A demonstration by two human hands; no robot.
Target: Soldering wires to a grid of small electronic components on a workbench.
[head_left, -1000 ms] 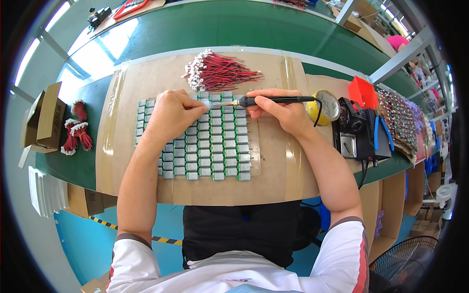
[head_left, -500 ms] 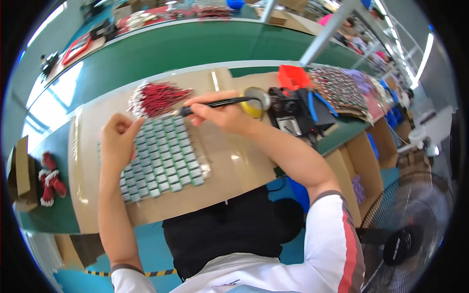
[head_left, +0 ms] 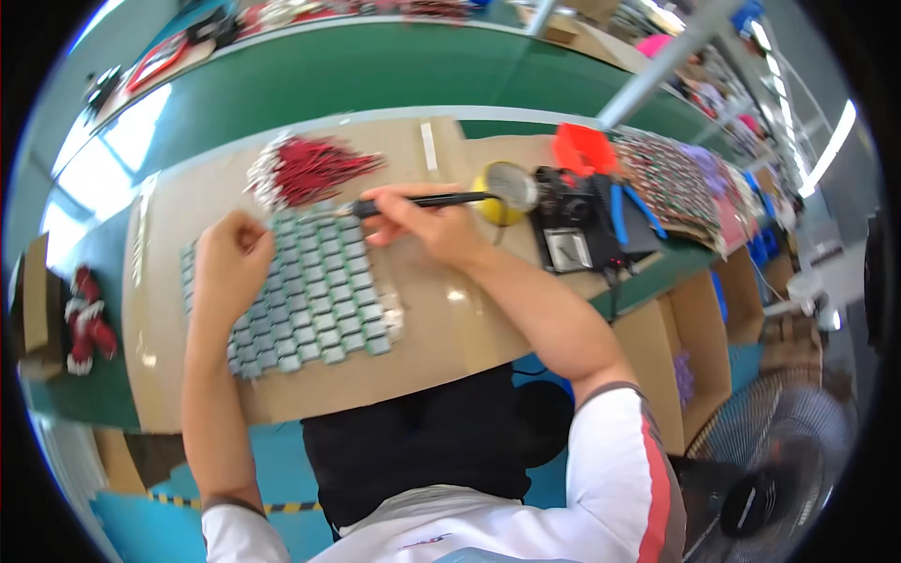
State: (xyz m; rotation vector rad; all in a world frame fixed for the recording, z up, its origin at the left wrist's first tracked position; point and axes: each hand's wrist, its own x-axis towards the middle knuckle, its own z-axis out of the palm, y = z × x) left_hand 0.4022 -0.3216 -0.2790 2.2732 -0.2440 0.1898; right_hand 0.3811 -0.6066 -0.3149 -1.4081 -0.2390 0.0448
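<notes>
My right hand grips a soldering iron by its black handle, its working end pointing left and its cable trailing to the right. Below and to the left of it lies a block of small grey rectangular pieces with green edges, set in close rows. Over the left part of this block is my left hand, its fingers curled together; whatever they pinch is hidden. Beyond both hands rests a bundle of red wires with white ends.
Brown cardboard covers the green bench. On the right stand a yellow round spool, a black soldering station, a red bin and blue-handled pliers. A cardboard box is at the left, a fan at the lower right.
The whole view has shifted a little. My left hand has curled its fingers in more tightly, while my right hand still holds the soldering iron near the same spot.
</notes>
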